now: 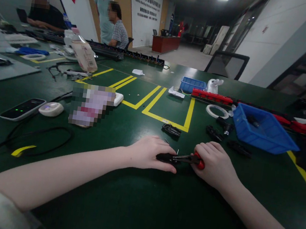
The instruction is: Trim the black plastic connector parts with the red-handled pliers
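Observation:
Between thumb and fingers, my left hand (151,154) grips a small black plastic part (166,157). My right hand (215,165) is closed around the red handles of a pair of pliers (199,161), whose jaws point left and meet the right end of that part. Thin light pins or wires stick up near the jaws; what they belong to is too small to tell. Just beyond my hands lies a similar black part (171,130) on the green table (117,208). More black pieces (214,133) rest to the right, near a blue bin (264,132).
A roll of white tape (217,111), a red strip (212,96) and a small blue basket (192,85) stand at the back right. On the left are a phone (92,108), a white mouse (51,109), a bottle (84,53) and looped black cable (59,130). Several people are beyond the table.

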Demonstrator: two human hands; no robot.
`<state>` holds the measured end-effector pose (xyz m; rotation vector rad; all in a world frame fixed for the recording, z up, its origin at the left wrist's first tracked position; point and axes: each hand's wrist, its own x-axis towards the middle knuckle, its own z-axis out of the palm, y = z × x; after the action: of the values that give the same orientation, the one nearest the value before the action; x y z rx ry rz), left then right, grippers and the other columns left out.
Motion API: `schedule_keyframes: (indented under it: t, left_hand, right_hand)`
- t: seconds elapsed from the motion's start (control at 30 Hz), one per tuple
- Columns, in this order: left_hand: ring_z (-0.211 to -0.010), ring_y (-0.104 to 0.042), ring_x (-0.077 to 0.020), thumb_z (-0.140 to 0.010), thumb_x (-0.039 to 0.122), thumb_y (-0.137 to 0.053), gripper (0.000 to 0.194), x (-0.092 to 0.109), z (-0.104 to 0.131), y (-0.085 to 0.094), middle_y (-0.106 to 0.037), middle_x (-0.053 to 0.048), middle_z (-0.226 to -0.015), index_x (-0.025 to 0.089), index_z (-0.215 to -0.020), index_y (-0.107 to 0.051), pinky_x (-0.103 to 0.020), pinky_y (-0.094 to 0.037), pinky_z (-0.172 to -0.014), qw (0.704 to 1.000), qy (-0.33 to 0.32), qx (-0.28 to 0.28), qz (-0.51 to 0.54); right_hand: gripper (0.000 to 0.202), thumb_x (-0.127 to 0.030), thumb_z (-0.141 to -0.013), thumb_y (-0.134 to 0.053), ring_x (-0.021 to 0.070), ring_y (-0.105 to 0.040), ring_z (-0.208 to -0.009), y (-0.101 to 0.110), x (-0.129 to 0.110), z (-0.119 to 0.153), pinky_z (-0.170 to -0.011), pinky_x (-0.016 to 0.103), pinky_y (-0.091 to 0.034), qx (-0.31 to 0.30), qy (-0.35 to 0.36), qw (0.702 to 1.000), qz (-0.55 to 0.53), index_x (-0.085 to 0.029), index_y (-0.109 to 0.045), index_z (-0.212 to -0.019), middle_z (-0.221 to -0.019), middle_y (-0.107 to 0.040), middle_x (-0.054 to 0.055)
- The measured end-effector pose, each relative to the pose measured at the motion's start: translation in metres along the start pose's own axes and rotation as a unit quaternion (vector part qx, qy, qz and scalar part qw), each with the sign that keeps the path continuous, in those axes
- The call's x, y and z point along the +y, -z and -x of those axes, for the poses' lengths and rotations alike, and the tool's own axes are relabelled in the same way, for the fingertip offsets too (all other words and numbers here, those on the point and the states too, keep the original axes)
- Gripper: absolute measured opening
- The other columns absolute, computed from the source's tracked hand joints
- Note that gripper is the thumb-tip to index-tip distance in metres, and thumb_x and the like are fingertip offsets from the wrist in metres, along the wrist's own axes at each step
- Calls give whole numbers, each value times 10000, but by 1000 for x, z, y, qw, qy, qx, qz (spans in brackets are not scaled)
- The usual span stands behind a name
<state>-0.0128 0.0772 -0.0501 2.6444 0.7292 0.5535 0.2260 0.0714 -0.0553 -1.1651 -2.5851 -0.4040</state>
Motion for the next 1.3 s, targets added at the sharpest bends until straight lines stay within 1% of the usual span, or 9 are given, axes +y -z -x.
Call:
schedule_keyframes:
  t: [0.17, 0.4, 0.6, 0.87, 1.0, 1.13, 1.3]
  left_hand:
    - [-736, -613, -154, -842, 482, -591, 380, 0, -1, 1, -687, -15, -857, 144, -1010, -633, -262, -400, -690, 1000, -3, -16, 0]
    - [-712, -604, -147, -817, 506, -611, 405, 2, -1, -1, -681, -4, -855, 147, -1004, -615, -265, -389, -687, 1000, 8, -8, -10]
    - [-738, -608, -150, -818, 503, -611, 414, 2, 0, -1, -681, -13, -900, 154, -1041, -602, -264, -398, -690, 1000, 6, -12, -16]
    - [-763, -619, -159, -785, 509, -646, 469, 2, 1, -4, -684, -28, -923, 148, -1078, -590, -275, -415, -705, 997, 2, 46, -58]
    - [-766, -625, -161, -783, 507, -649, 459, 2, 2, -5, -691, -25, -918, 149, -1067, -599, -286, -415, -715, 996, 8, 55, -76]
    - [-752, -626, -154, -808, 521, -612, 456, 3, 2, -4, -695, -24, -908, 141, -1061, -613, -286, -407, -706, 996, 8, 37, -75]
    - [-674, -603, -136, -837, 520, -576, 394, 4, 0, 0, -697, 2, -851, 163, -989, -646, -263, -380, -650, 999, 23, -24, -38]
  right_hand:
    - [44, -174, -702, -582, 194, -552, -687, -1, 1, 0, -774, 338, -412, 3, 5, 1000, 2, -157, -543, -714, -715, -605, 50]
    - [43, -188, -714, -562, 197, -546, -690, -1, 1, 0, -774, 349, -403, 18, 7, 1000, -1, -153, -542, -728, -721, -601, 55]
    - [40, -188, -706, -560, 188, -544, -673, -2, 1, 0, -778, 337, -405, 12, 11, 1000, -2, -161, -531, -715, -707, -600, 47]
    - [44, -185, -707, -569, 194, -558, -675, -1, 1, 0, -775, 340, -405, 7, -3, 1000, 2, -161, -533, -715, -703, -608, 50]
    - [47, -195, -715, -567, 198, -562, -676, -1, 1, 0, -769, 343, -407, 5, -8, 1000, 3, -169, -528, -711, -707, -610, 53]
    - [30, -189, -721, -554, 204, -564, -685, 0, 0, 0, -774, 349, -410, 0, -7, 1000, 3, -168, -533, -721, -715, -615, 58]
    - [8, -175, -728, -526, 208, -558, -684, 1, 0, 0, -762, 361, -415, -1, 0, 1000, 7, -177, -527, -720, -721, -618, 62]
